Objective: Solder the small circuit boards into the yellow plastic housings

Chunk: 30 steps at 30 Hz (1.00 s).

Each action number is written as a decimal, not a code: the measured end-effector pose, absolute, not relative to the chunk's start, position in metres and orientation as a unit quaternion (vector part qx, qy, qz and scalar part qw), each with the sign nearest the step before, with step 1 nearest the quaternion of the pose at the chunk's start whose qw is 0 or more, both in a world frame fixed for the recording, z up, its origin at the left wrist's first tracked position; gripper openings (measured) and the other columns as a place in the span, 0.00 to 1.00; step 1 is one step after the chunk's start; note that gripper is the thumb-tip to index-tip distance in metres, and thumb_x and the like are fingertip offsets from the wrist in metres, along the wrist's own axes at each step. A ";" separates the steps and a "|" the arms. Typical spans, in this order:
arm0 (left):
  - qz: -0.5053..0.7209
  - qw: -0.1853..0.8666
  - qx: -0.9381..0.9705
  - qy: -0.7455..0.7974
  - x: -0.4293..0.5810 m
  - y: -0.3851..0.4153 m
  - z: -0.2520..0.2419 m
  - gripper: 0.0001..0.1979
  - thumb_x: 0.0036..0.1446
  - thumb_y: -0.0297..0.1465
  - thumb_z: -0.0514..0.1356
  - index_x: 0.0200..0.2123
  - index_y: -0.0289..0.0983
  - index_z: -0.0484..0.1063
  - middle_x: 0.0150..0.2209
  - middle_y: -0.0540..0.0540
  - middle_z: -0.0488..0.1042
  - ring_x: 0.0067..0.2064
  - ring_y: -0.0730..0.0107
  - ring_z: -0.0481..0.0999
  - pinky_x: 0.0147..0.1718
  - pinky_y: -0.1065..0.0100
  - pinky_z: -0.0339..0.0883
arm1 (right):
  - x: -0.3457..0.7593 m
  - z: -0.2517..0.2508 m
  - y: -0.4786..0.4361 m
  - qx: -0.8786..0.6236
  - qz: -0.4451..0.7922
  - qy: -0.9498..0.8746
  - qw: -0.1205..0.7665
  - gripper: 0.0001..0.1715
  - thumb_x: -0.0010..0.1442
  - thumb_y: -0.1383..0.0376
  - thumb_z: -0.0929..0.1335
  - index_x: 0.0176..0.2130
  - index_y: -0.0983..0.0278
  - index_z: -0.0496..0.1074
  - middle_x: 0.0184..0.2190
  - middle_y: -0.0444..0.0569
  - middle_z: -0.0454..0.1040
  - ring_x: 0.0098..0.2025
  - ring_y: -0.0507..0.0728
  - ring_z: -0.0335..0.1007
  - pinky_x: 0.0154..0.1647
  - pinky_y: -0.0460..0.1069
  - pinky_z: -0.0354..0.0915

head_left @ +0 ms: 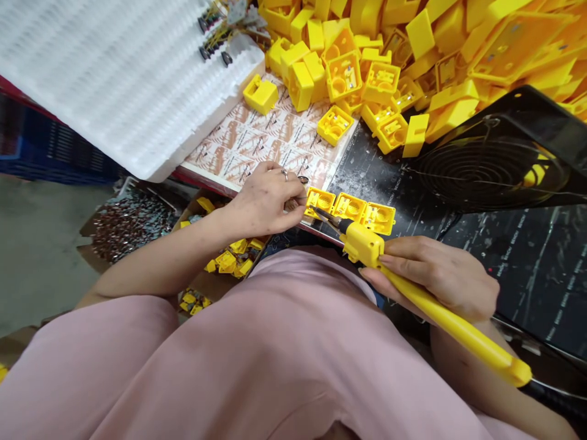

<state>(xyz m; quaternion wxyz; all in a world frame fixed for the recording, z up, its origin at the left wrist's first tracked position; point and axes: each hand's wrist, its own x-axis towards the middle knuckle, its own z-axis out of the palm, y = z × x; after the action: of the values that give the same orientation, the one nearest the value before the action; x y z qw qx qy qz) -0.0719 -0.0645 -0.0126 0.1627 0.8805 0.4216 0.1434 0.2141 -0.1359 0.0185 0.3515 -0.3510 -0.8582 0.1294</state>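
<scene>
Three small open yellow housings stand in a row along the table's front edge: a left one (320,200), a middle one (349,208) and a right one (378,217). My right hand (440,275) is wrapped round a yellow soldering gun (413,293). Its dark metal tip reaches the front of the left housing. My left hand (270,198) is beside that same housing, its fingers pinched together at the housing's left side; whatever they hold is too small to make out. A ring is on one of its fingers.
Yellow housings (342,73) are heaped at the back. A black fan (486,159) stands at the right. A white foam tray (128,73) lies at the left, with wired parts (224,36) on its corner. Below the edge are boxes of metal pieces (131,226) and yellow parts (232,260).
</scene>
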 end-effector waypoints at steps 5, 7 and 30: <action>0.136 0.156 0.883 0.422 -0.070 -0.063 -0.009 0.13 0.59 0.35 0.54 0.31 0.39 0.78 0.31 0.48 0.81 0.37 0.64 0.79 0.53 0.55 0.64 | 0.215 0.031 -0.132 -0.283 0.144 -0.880 0.354 0.14 0.59 0.74 0.78 0.41 0.65 0.74 0.31 0.49 0.80 0.31 0.52 0.80 0.33 0.44 0.77; 0.123 0.155 0.881 0.430 -0.069 -0.063 -0.008 0.12 0.58 0.35 0.54 0.30 0.39 0.77 0.30 0.48 0.80 0.36 0.64 0.79 0.52 0.55 0.64 | 0.218 0.034 -0.135 -0.320 0.156 -0.869 0.344 0.07 0.64 0.70 0.75 0.40 0.64 0.74 0.31 0.48 0.80 0.33 0.52 0.80 0.36 0.46 0.78; 0.082 0.123 0.891 0.429 -0.062 -0.059 -0.005 0.13 0.55 0.37 0.54 0.30 0.38 0.77 0.25 0.48 0.75 0.32 0.62 0.75 0.44 0.56 0.65 | 0.232 0.034 -0.136 -0.371 0.151 -0.852 0.336 0.14 0.73 0.55 0.68 0.37 0.59 0.75 0.29 0.47 0.77 0.32 0.53 0.77 0.34 0.48 0.75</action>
<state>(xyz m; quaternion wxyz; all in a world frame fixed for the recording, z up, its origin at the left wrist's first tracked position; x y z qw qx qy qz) -0.0617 -0.0590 -0.0052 0.1228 0.8912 0.4288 0.0821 0.2318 -0.1363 0.0336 0.3359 -0.3714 -0.8523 0.1507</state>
